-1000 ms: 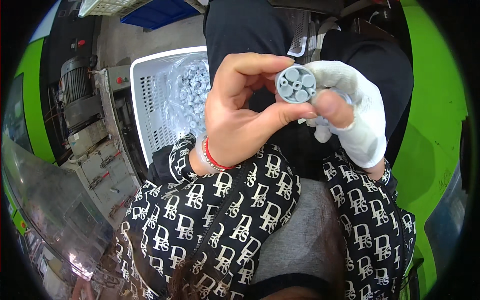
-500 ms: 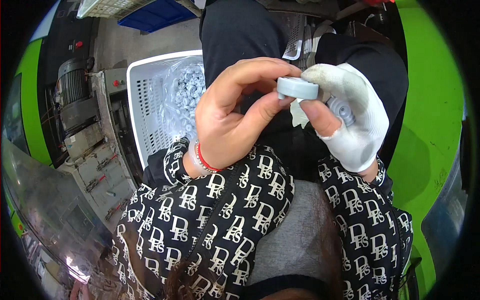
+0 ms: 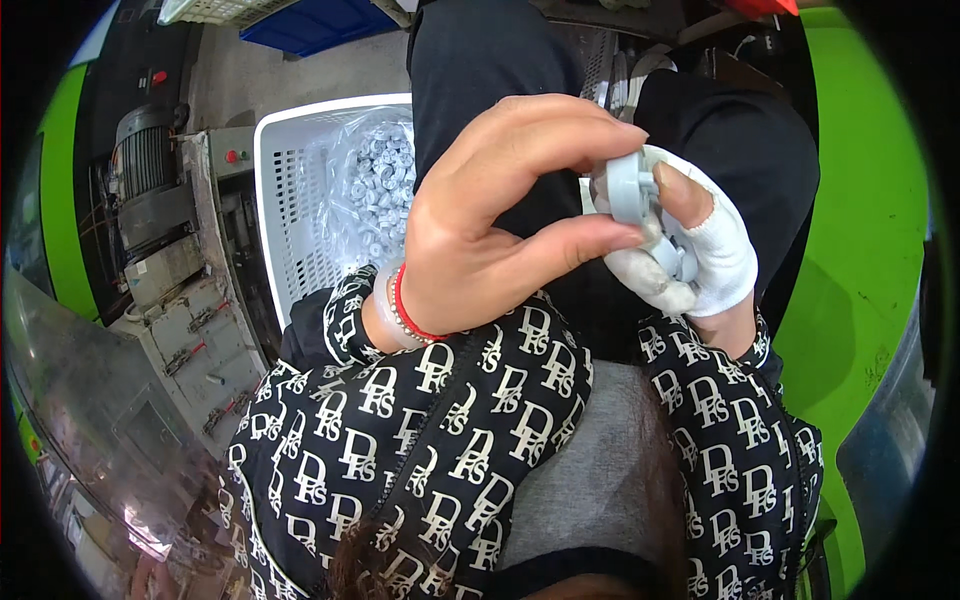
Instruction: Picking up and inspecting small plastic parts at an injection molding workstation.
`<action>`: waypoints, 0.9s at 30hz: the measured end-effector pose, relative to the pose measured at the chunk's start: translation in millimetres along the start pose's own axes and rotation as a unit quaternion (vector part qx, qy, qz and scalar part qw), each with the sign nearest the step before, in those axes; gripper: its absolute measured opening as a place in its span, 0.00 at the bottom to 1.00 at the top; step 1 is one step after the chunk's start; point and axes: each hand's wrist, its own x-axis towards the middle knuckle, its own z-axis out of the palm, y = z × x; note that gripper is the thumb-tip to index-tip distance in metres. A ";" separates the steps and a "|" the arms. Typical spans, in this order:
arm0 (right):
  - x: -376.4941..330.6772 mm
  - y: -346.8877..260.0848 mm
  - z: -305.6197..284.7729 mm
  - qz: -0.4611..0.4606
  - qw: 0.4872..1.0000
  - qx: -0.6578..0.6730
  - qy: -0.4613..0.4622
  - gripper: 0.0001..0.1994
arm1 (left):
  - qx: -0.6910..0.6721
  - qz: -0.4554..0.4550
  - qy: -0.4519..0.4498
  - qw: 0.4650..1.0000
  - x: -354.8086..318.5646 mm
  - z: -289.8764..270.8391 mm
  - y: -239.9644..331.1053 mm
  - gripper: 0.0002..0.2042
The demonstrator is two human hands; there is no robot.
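Over my lap, my bare left hand (image 3: 490, 215) pinches a light grey round plastic part (image 3: 628, 188) between thumb and fingertips. The disc stands on edge, and small pegs stick out of its right face. My right hand (image 3: 718, 240) wears a white glove with the thumb tip bare. That thumb lies against the pegged side of the disc. A second grey plastic part (image 3: 682, 262) rests in the curled gloved fingers, partly hidden by them.
On the left stands a white perforated basket (image 3: 285, 215), lined with a clear bag of many small grey parts (image 3: 380, 185). Beyond it are a blue crate (image 3: 320, 25) and a motor (image 3: 145, 155). A green machine panel (image 3: 860, 250) rises on the right.
The disc has turned from lying nearly flat to standing on edge, its pegs now facing right. My left hand moved slightly right, and my gloved hand rolled over, fingers curling below the disc.
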 end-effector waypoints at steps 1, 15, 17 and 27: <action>0.5 0.2 0.6 0.012 1.000 -0.013 0.003 0.21 | -0.005 0.024 -0.015 1.000 0.1 0.7 1.5 0.28; 21.2 4.1 -14.4 -0.069 0.996 0.015 0.055 0.14 | -0.670 -0.303 0.106 0.669 -15.8 -5.7 -7.9 0.20; 21.3 6.6 -16.2 -0.054 0.989 0.070 0.121 0.13 | -0.604 -0.324 0.118 0.718 -34.7 -16.0 -13.4 0.25; 33.4 25.0 -7.6 -0.007 0.993 0.114 0.008 0.07 | -0.459 -0.443 0.566 0.522 -270.5 -123.2 -110.8 0.12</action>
